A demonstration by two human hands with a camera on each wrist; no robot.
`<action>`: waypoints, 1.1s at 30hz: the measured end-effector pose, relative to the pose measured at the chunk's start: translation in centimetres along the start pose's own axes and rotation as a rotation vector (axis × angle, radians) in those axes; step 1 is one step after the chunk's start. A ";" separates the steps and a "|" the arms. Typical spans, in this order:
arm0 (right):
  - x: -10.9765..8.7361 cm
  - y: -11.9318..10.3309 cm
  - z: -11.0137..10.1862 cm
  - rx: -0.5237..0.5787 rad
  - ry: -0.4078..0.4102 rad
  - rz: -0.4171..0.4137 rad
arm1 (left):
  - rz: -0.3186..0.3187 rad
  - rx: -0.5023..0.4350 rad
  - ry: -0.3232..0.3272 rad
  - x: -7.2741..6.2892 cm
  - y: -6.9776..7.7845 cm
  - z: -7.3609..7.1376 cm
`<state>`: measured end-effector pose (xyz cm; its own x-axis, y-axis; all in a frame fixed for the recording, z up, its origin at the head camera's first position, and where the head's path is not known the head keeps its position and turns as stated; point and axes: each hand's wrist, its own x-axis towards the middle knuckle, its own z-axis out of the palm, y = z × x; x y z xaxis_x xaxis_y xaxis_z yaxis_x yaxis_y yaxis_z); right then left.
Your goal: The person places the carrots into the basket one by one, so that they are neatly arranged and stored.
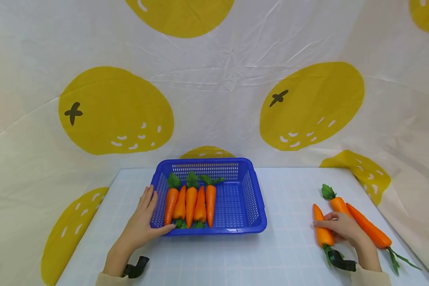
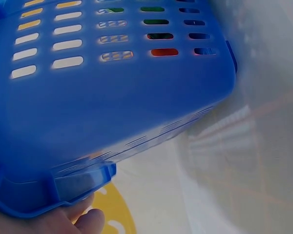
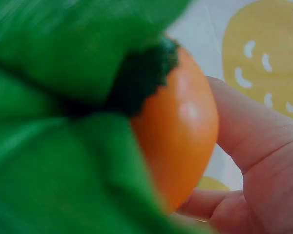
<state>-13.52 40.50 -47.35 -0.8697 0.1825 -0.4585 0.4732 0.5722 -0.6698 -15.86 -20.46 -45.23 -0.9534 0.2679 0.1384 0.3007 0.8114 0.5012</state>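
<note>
At the left front corner of the blue plastic basket (image 1: 229, 230), my left hand (image 1: 143, 216) grips the rim, its thumb along the front edge and its fingers against the left side. In the left wrist view the fingertips (image 2: 90, 222) show beside the rim of the basket (image 2: 112, 102). Several orange carrots (image 1: 191, 202) lie side by side in the basket's left half, with leafy tops facing alternate ways. My right hand (image 1: 344, 227) holds a carrot (image 1: 323, 235) between thumb and fingers, its tip pointing away from me. Green leaves (image 3: 53, 161) cover much of the right wrist view.
Right of the held carrot lie two more carrots, one with a leafy top (image 1: 339, 205) and a larger one (image 1: 370, 226) with stringy green stems. All stand on a pale checked table (image 1: 236, 262). Behind it hangs a white cloth (image 1: 214, 111) printed with yellow fruit.
</note>
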 end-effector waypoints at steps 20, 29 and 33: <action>0.2 0.6 0.0 -0.005 -0.004 0.030 | 0.010 -0.013 0.013 0.1 0.2 0.1; 0.1 -0.1 -0.1 0.054 -0.004 0.014 | 0.009 -0.007 0.024 -0.1 0.4 -0.2; 0.4 -0.4 0.0 0.060 -0.003 0.009 | 0.002 -0.008 0.018 0.0 0.4 -0.1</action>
<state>-14.03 40.36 -47.21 -0.8652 0.1844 -0.4662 0.4882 0.5220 -0.6994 -15.71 -20.25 -44.93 -0.9531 0.2603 0.1546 0.3027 0.8065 0.5079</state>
